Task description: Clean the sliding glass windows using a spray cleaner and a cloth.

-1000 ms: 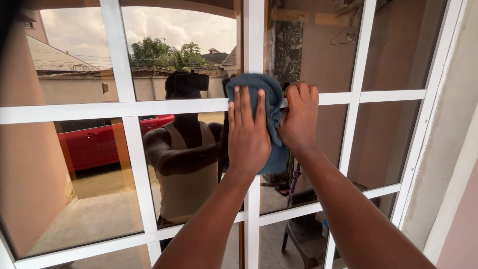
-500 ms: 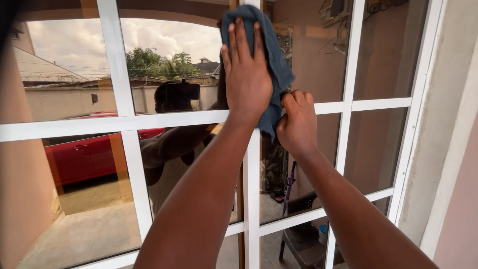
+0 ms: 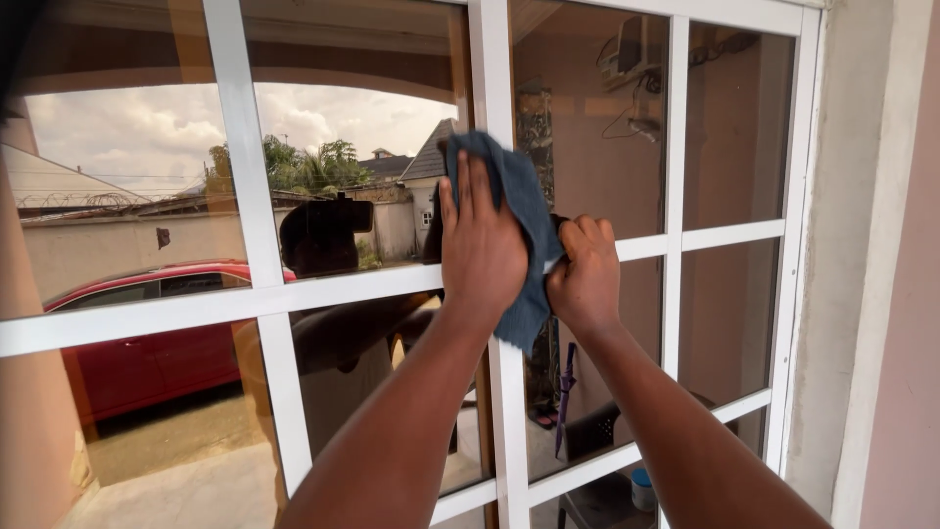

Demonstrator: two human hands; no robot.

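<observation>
The cloth (image 3: 519, 225) is a dark blue-grey rag of soft, slightly fuzzy fabric, rumpled into folds. Its upper end rises above the fingertips of the left hand, and a loose corner hangs down below both hands. It lies against the window (image 3: 372, 167), over the central white upright bar (image 3: 494, 88), just where that bar crosses the horizontal white bar (image 3: 196, 306) at about mid-height of the frame.

The left hand (image 3: 480, 245) lies flat on the cloth with its fingers spread and straight, palm pressing the fabric to the glass and bar; it covers the left part of the rag. The right hand (image 3: 585, 269) sits just beside it, to the right and a little lower, curled into a closed grip with knuckles up, pinching the right edge of the cloth where the fabric bunches between the two hands. The hands are almost touching, with the cloth's folded edge between them.

The glass panes are tinted and mirror a person's dark outline, a red car (image 3: 147, 323), a wall, trees and a cloudy sky. To the right of the window frame stands a pale plastered wall (image 3: 862, 245).
</observation>
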